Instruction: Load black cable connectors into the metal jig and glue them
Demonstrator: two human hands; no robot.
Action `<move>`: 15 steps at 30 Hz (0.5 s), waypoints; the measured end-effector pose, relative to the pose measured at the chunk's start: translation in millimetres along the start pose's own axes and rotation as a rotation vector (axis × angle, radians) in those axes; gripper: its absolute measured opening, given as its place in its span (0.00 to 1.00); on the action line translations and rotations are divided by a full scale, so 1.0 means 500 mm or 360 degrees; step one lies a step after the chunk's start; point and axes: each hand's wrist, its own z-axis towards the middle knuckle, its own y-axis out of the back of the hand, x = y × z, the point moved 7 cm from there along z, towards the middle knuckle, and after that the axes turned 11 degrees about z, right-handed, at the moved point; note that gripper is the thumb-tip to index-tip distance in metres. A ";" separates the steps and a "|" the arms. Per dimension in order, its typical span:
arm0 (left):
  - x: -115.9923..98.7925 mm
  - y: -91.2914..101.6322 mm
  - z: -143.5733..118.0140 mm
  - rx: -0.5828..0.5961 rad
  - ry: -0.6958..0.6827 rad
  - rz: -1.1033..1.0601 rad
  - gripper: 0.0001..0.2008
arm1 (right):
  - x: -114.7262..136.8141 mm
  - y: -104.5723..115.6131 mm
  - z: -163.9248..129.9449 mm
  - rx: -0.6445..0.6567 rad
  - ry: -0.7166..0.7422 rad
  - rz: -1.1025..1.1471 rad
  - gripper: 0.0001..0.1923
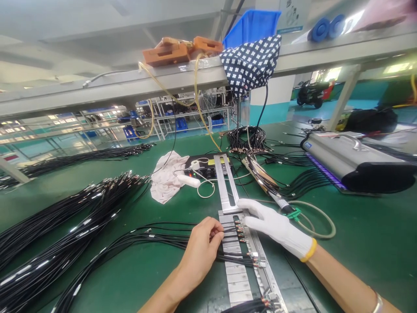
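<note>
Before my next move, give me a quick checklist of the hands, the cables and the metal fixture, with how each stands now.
1. Left hand at the work: ok, fingertips by the black cables over the slotted metal fixture.
2. Left hand's pinch on a cable: cannot tell, the fingers hide it.
3. Right hand placed: ok, by the fixture's far part, thumb and fingers apart.
4. Both hands gloved: not ok, the right wears a white glove, the left is bare.
5. Cables across the fixture: ok, several lie over it, metallic ends toward the right.
6. Ends fully seated: cannot tell, too small.
</note>
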 end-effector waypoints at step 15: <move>0.006 0.005 0.011 0.0078 0.0079 -0.0067 0.05 | 0.019 -0.003 -0.003 -0.0032 -0.0082 -0.0122 0.25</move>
